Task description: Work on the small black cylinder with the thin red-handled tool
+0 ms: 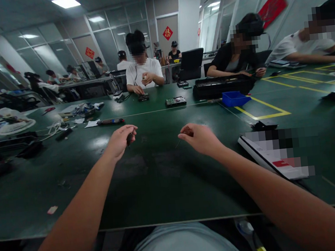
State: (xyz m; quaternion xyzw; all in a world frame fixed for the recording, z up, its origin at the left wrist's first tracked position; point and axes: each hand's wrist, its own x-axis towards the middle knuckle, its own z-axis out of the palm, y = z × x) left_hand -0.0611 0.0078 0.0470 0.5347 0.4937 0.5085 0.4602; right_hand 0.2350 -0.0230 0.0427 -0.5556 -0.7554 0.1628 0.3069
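Observation:
Over the green tabletop (pixel 156 197), my left hand (pixel 118 143) is closed round a small dark piece (pixel 130 137); its kind is mostly hidden by the fingers. My right hand (pixel 201 138) grips what looks like a thin screwdriver, its narrow shaft (pixel 177 143) pointing down and left from the fingertips. Most of the handle is inside the palm. A gap separates the two hands, and both are held above the table. Beyond them lies a hard drive (pixel 176 101) with a green circuit board showing.
An electric screwdriver (pixel 110 122) lies behind my left hand. Right of centre are a blue bin (pixel 236 98) and a long black case (pixel 223 86). A white flat box (pixel 273 156) sits by my right forearm. Across the table a co-worker (pixel 144 74) handles a small dark part.

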